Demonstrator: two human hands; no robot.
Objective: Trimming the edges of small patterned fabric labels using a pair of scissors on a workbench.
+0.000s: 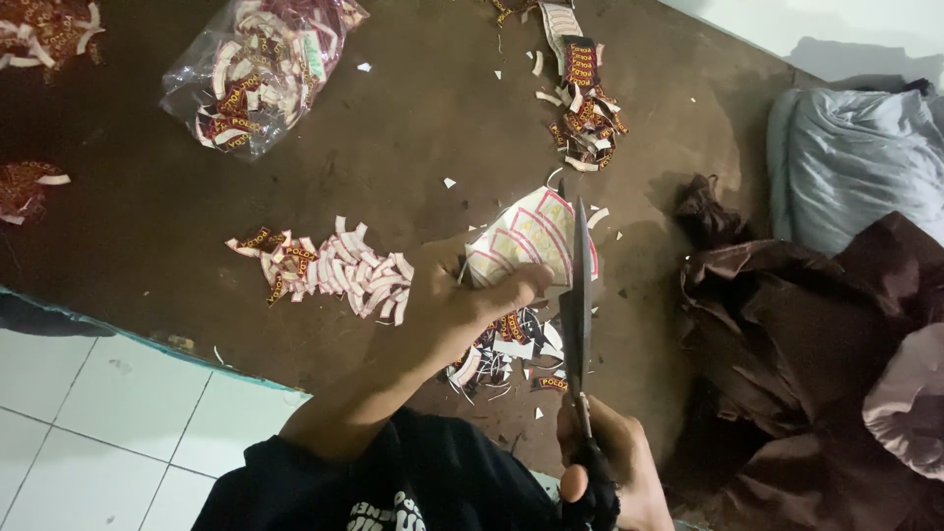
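Note:
My left hand (462,300) grips a white sheet of curved red-edged labels (526,236) above a brown mat. My right hand (610,462) is closed around the black handles of long scissors (577,295), whose blades point away from me and lie along the sheet's right edge. A pile of cut labels (329,267) lies just left of my left hand. More cut pieces and scraps (506,349) lie under the sheet, between my hands.
A clear plastic bag of labels (258,74) lies at the back left. Another heap of labels (585,108) sits at the back centre. Brown cloth (787,334) and a grey bundle (851,157) are on the right. White floor tiles (98,413) show at the lower left.

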